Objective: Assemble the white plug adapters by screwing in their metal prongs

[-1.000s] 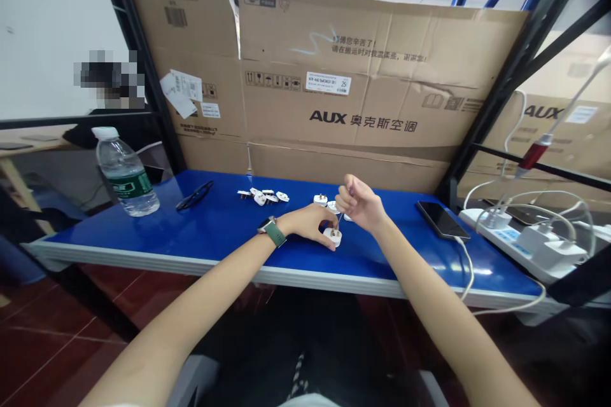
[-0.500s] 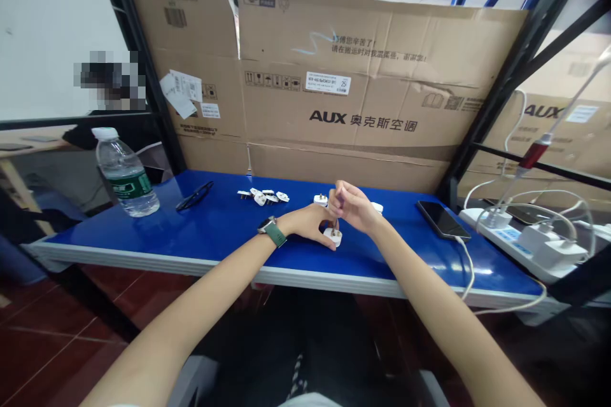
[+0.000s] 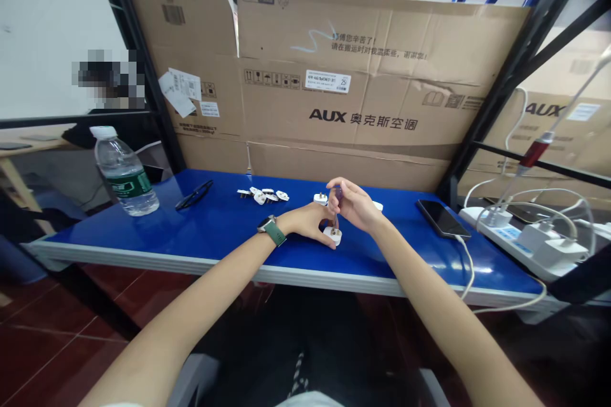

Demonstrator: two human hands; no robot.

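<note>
My left hand [image 3: 311,222] is closed on a white plug [image 3: 333,237], which lies on the blue tabletop with its pins facing up. Above it, the fingers of my right hand [image 3: 352,203] are wrapped round the dark handle of a screwdriver [image 3: 338,193]. Its thin shaft points down to the plug's face; whether the tip sits in a screw is too small to tell. Just behind my hands stands another white plug [image 3: 320,199]. A further white piece [image 3: 378,206] shows partly from behind my right hand.
Several white plug parts [image 3: 260,196] lie in a group left of my hands. Black glasses [image 3: 194,196] and a water bottle [image 3: 126,175] are farther left. To the right are a phone [image 3: 443,219] with a cable and a power strip [image 3: 518,245]. Cardboard [image 3: 286,114] backs the table. A person sits beyond, left.
The fingers of my right hand have turned and loosened somewhat round the screwdriver handle, showing more of it. My left hand and the plug stay in place.
</note>
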